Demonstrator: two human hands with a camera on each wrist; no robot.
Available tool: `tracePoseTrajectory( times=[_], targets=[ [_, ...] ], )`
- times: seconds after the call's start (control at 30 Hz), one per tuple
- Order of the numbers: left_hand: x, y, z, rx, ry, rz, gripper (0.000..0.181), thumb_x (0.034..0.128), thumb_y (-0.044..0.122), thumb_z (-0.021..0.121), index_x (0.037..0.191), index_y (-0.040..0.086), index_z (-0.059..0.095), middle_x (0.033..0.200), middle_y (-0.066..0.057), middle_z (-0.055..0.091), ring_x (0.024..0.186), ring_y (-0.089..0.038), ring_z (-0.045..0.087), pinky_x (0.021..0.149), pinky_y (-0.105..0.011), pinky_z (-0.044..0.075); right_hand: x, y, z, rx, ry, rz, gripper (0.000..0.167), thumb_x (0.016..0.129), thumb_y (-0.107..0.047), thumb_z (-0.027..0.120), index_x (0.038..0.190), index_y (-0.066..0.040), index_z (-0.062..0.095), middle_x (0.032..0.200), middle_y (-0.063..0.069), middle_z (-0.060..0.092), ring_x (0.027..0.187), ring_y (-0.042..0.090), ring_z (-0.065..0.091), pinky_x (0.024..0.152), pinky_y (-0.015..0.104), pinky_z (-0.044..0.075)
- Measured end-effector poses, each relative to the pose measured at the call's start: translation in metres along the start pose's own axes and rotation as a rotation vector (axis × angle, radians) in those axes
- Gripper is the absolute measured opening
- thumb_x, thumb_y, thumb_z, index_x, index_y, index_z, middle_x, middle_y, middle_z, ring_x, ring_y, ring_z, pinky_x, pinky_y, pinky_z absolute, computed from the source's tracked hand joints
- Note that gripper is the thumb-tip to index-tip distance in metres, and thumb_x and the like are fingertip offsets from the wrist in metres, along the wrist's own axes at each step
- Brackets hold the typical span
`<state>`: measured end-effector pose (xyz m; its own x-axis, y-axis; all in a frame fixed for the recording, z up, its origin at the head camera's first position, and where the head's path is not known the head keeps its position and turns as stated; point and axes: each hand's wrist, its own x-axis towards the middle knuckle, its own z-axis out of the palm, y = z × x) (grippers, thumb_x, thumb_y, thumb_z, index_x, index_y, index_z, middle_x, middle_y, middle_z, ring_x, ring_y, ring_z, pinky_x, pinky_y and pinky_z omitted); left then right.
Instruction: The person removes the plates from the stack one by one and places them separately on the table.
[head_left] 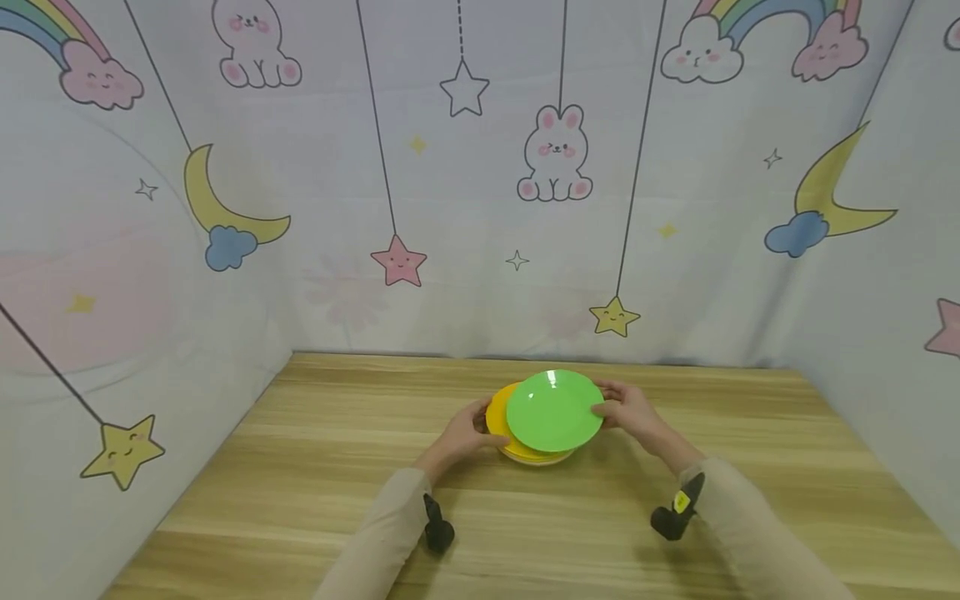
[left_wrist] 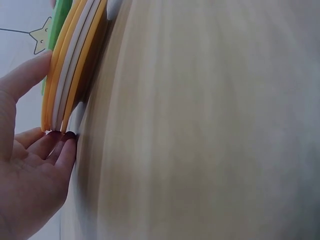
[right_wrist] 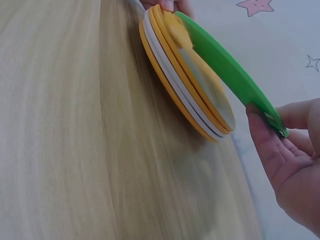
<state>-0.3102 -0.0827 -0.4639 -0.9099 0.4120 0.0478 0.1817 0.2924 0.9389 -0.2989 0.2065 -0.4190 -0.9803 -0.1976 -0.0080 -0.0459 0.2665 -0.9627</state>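
A green plate (head_left: 555, 410) lies tilted over a stack of orange and white plates (head_left: 498, 421), its right side raised off them. My right hand (head_left: 633, 417) pinches the green plate's right edge between thumb and fingers; the right wrist view shows the same grip on the green plate (right_wrist: 230, 72). At the stack's left side, my left hand (head_left: 461, 437) holds the rims, thumb on top and fingertips at the underside. In the left wrist view, orange and white rims (left_wrist: 70, 65) show between thumb and fingers of the left hand (left_wrist: 30, 175).
The stack is on a wood-grain table (head_left: 525, 533), towards its back edge. Behind and at both sides hangs a white cloth (head_left: 465, 192) printed with stars, moons and rabbits. Black devices (head_left: 438, 529) are strapped at both wrists.
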Motion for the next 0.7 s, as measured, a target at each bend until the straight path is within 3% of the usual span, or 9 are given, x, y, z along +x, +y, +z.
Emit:
tracePoseTrajectory(
  times=[0.07,0.3,0.57,0.7],
  targets=[
    [0.000,0.001,0.000,-0.006,-0.004,0.006,0.082,0.0758,0.015,0.074,0.140,-0.004,0.026,0.140,-0.020,0.036,0.123,-0.032,0.042,0.103,-0.042,0.035,-0.002,-0.002,-0.004,0.011,0.006,0.005,0.057,0.085,0.001,0.052,0.135,0.012,0.027,0.118,0.032,0.047,0.077,0.014,0.062,0.072,0.031,0.056],
    [-0.016,0.030,-0.002,-0.018,-0.022,-0.004,0.077,0.0775,0.007,0.070,0.138,-0.009,0.025,0.138,-0.024,0.037,0.122,-0.036,0.041,0.104,-0.045,0.033,-0.009,-0.004,-0.018,0.044,0.014,0.001,0.058,0.087,-0.001,0.052,0.137,0.011,0.024,0.122,0.033,0.044,0.076,0.010,0.062,0.073,0.028,0.055],
    [-0.017,0.029,-0.002,-0.031,-0.025,-0.013,0.078,0.0774,0.007,0.070,0.138,-0.009,0.024,0.139,-0.024,0.035,0.123,-0.036,0.040,0.104,-0.044,0.033,-0.016,0.003,-0.035,0.051,0.080,0.007,0.058,0.088,-0.001,0.052,0.136,0.012,0.024,0.121,0.031,0.046,0.075,0.006,0.061,0.072,0.025,0.055],
    [-0.016,0.029,-0.001,-0.031,-0.021,-0.011,0.078,0.0775,0.007,0.070,0.138,-0.009,0.023,0.139,-0.024,0.034,0.124,-0.036,0.039,0.104,-0.044,0.032,-0.019,0.007,-0.044,0.078,0.100,-0.024,0.061,0.085,-0.006,0.057,0.134,0.014,0.025,0.110,0.020,0.055,0.076,0.005,0.061,0.071,0.024,0.055]
  ],
)
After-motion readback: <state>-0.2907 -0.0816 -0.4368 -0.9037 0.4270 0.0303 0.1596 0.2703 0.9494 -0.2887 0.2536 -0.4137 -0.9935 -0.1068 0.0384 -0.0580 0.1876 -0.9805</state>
